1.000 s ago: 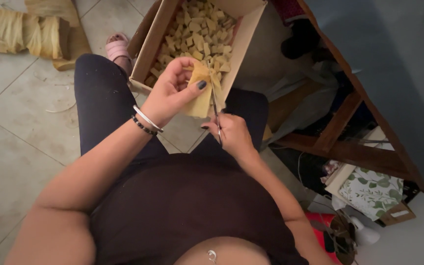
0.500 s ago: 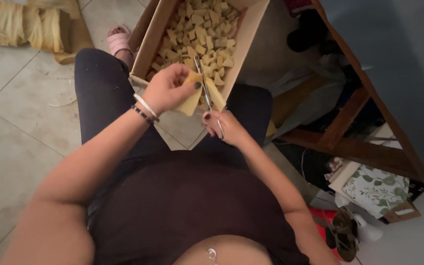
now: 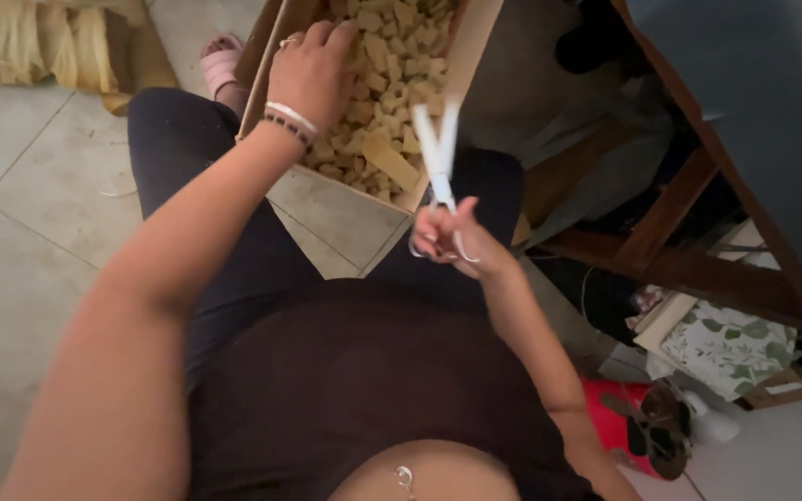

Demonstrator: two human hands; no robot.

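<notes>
Scissors, pale-bladed with thin metal finger loops [image 3: 440,172], stand upright in the right hand [image 3: 447,239], blades parted in a narrow V and pointing away from the body toward the near edge of the open cardboard box [image 3: 471,37]. Only the head view shows this moment. The right hand's grip is closed through the loops, fingers curled and nothing else in it. Held by the loops the tool should handle as light and rigid; the blades look thin and sharp, so the loops are the only sensible place to take hold. The left hand [image 3: 313,70], with bead and band bracelets at the wrist, lies palm-down on the heap of small pale yellow cut pieces [image 3: 392,65] that fills the box. Its fingers are spread and slightly bent over the heap; whether they have closed on any piece cannot be told. The pieces look dry, thin and very light, probably stiff enough to crack if squeezed, so a loose pinch at an edge would suit them. One longer tan strip [image 3: 389,160] lies near the box's near corner, just beside the blades. The box rests across the person's dark-clothed legs above the tiled floor [image 3: 20,232]. Bundles of dried yellowish husk material [image 3: 48,42] lie on the floor at upper left, well apart from both hands.
</notes>
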